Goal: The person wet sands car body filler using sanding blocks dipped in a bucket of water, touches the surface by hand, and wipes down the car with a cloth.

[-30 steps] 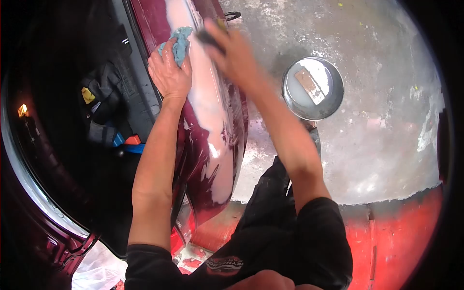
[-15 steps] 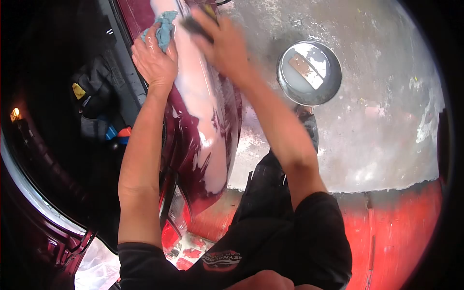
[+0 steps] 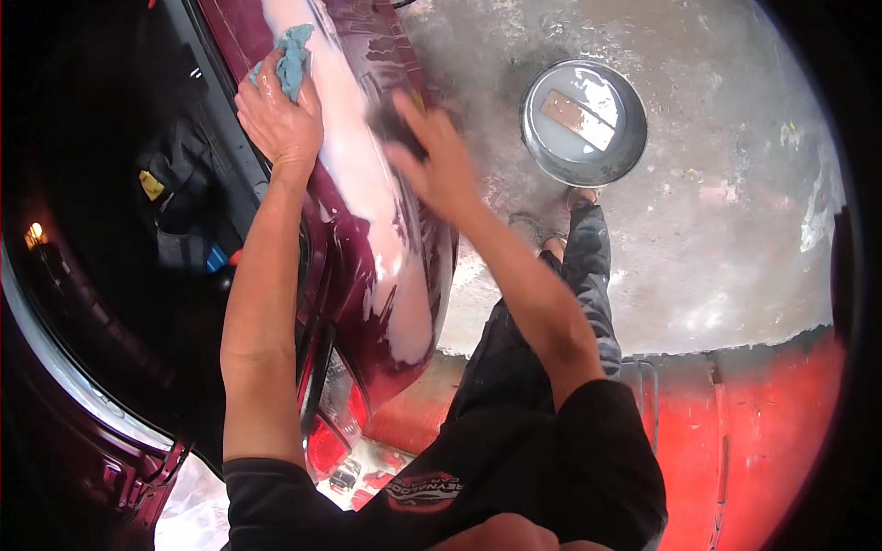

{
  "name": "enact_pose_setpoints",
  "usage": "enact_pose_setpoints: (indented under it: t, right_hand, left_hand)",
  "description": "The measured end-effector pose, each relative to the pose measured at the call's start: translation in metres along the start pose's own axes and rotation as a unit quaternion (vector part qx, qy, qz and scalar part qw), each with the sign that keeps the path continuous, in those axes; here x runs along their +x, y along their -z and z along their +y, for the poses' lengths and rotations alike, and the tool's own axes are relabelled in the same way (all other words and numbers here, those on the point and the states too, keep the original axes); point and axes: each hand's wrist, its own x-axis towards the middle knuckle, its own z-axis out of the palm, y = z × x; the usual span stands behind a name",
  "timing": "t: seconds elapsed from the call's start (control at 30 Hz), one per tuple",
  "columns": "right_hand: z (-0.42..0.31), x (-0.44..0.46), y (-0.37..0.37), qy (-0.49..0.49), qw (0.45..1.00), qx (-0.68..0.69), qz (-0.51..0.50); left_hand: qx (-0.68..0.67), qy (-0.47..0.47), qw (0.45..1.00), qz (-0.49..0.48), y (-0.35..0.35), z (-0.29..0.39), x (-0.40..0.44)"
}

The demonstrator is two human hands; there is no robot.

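Observation:
My left hand [image 3: 280, 119] rests on the inner edge of the maroon car panel [image 3: 326, 216], its fingers closed on a crumpled blue-green cloth [image 3: 294, 62]. A long pale pink patch of filler [image 3: 372, 207], wet and shiny, runs down that panel. On the panel's outer side, my right hand [image 3: 432, 161] grips a dark sanding block [image 3: 386, 124]. Both the hand and the block are smeared by motion, and the block's underside is hidden.
A round metal basin [image 3: 634, 151] of cloudy water stands on the grey floor [image 3: 717, 239] to the right, with a flat brownish piece [image 3: 574, 119] in it. The dark car interior [image 3: 110, 266] holds a bag [image 3: 175, 188]. A tail light [image 3: 331, 445] sits below the panel.
My right hand has moved down along the panel with the sanding block. The left hand keeps its hold on the cloth. The view has shifted slightly, and more of my legs and feet shows.

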Motion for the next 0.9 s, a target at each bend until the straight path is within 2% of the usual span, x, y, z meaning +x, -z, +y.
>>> enact_pose_setpoints:
  t: [0.07,0.17,0.27,0.37,0.47,0.57,0.67,0.77,0.9]
  right_hand:
    - [0.007,-0.075,-0.001,0.054,0.998,-0.003,0.024]
    - [-0.002,-0.084,-0.003,0.017,0.999,-0.012,0.031]
    - [-0.008,0.001,-0.002,-0.012,0.999,-0.029,0.009]
    - [-0.004,-0.003,-0.002,-0.024,0.999,-0.022,0.002]
    - [0.004,-0.094,-0.002,0.063,0.997,-0.008,0.044]
    - [0.001,-0.070,-0.006,0.050,0.997,-0.007,0.058]
    - [-0.009,0.025,-0.006,0.004,1.000,-0.019,0.010]
    - [0.000,-0.002,0.000,0.003,1.000,-0.006,-0.006]
    - [0.009,-0.116,0.002,0.004,1.000,0.008,0.007]
  left_hand:
    - [-0.003,0.001,1.000,-0.006,-0.001,-0.003,-0.005]
    - [-0.004,0.016,1.000,-0.023,0.001,0.000,-0.004]
    - [0.003,0.006,1.000,-0.008,0.006,0.005,-0.001]
    - [-0.006,0.011,1.000,-0.005,0.000,-0.001,-0.004]
    - [-0.015,0.014,1.000,-0.011,-0.002,-0.001,-0.004]
    - [-0.007,0.015,1.000,-0.019,0.004,0.002,-0.002]
    - [0.005,0.006,1.000,-0.020,0.006,0.005,-0.001]
    - [-0.017,0.009,1.000,-0.004,0.001,0.000,-0.002]
    - [-0.017,0.012,1.000,-0.023,0.002,-0.001,-0.005]
